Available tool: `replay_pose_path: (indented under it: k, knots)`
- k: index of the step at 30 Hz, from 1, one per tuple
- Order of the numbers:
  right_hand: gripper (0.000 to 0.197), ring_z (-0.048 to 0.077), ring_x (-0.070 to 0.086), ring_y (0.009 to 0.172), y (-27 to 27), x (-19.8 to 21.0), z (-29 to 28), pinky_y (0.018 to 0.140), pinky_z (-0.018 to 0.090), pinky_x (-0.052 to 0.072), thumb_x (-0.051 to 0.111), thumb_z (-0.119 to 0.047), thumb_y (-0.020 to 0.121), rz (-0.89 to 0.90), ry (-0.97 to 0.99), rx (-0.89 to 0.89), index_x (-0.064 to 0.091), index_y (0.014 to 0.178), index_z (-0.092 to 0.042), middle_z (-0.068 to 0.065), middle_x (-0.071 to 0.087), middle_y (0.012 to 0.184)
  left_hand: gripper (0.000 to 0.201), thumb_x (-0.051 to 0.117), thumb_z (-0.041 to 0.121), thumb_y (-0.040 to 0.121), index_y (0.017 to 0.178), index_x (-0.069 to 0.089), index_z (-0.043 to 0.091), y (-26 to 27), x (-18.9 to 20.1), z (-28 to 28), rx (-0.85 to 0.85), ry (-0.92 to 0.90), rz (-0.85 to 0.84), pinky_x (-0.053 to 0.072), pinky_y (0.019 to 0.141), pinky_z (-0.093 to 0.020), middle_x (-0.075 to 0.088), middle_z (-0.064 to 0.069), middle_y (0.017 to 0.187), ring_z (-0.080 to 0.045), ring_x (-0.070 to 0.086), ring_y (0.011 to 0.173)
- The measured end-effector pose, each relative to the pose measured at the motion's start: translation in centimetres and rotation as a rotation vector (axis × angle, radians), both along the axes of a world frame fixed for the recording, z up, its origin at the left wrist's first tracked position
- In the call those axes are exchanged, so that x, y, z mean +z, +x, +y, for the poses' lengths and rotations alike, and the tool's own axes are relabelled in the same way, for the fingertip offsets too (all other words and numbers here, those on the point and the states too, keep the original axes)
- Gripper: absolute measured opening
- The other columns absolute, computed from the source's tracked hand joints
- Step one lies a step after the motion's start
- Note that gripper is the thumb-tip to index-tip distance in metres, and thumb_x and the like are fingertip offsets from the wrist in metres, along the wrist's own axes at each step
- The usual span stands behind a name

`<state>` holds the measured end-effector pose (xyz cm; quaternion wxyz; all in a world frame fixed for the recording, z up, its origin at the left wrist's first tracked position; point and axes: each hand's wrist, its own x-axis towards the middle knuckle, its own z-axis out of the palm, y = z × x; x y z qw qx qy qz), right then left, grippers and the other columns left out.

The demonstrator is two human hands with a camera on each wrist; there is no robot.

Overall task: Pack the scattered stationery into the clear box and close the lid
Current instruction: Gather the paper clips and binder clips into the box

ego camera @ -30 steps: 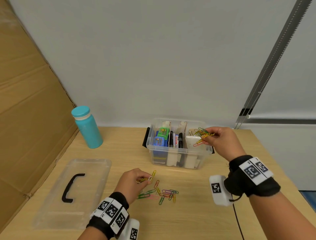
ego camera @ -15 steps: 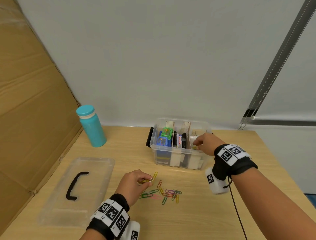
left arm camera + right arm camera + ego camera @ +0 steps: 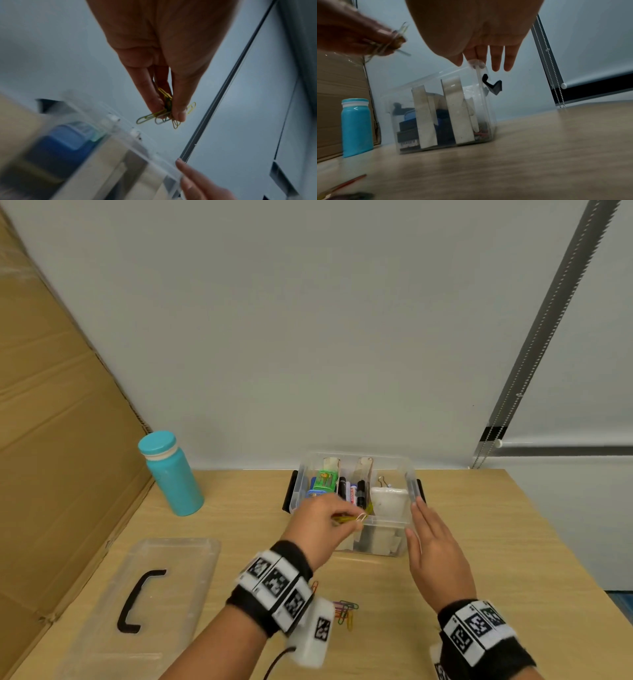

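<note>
Two hands: worked at the clear box.
Left hand: pinched yellow paper clips above it.
Right hand: fingers straight, touching the box's right rim.

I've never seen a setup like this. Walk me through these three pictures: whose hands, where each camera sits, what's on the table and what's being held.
No machine here: a person works with bare hands, wearing bands with black-and-white markers and a small camera on each wrist.

The wide picture comes from a camera on the head, looking down at a wooden table. The other two look along each hand from the wrist.

On the table stand a clear box with dividers, already holding markers and other stationery, its lid with a black handle lying off to the left, a teal bottle, and a few loose paper clips near the front.

The left hand pinches a bunch of paper clips over the box. The right hand holds nothing; its straight fingers are at the box's right end, seemingly steadying it.
</note>
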<state>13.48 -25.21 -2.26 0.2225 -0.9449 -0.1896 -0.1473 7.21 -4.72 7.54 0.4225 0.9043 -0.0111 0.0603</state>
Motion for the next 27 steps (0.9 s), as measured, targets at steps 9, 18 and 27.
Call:
replay_pose_path:
  k: [9, 18, 27]
  knots:
    - [0.058, 0.016, 0.036, 0.138, 0.1, -0.2, 0.1, 0.110, 0.037, 0.038, 0.021, -0.041, 0.096, -0.008, 0.027, -0.005, 0.034, 0.146, -0.016, -0.004, 0.031, 0.153, 0.023, 0.066, 0.019, 0.085, 0.107, 0.071, 0.011, 11.2, -1.8, -5.7, -0.033, 0.348, 0.231, 0.048, 0.097, -0.033, 0.069, -0.006, 0.113, -0.023, 0.063, 0.107]
    - [0.058, 0.015, 0.035, 0.138, 0.1, -0.5, 0.1, 0.108, 0.038, 0.040, 0.020, -0.043, 0.096, 0.003, 0.061, 0.011, 0.027, 0.149, -0.019, -0.005, 0.025, 0.155, 0.034, 0.050, 0.015, 0.094, 0.128, 0.058, 0.016, 9.1, -1.2, -5.5, -0.199, 0.393, 0.119, 0.041, 0.106, -0.035, 0.054, -0.007, 0.137, -0.022, 0.054, 0.121]
    - [0.058, 0.029, 0.030, 0.137, -1.2, 0.6, 0.3, 0.110, 0.043, 0.034, 0.040, -0.039, 0.094, -0.024, -0.049, -0.034, 0.036, 0.144, -0.011, 0.010, 0.033, 0.151, 0.028, 0.052, 0.021, 0.094, 0.119, 0.060, 0.030, -2.1, -3.4, 4.5, 0.013, 0.198, -0.049, 0.050, 0.087, -0.017, 0.055, 0.015, 0.117, 0.001, 0.058, 0.095]
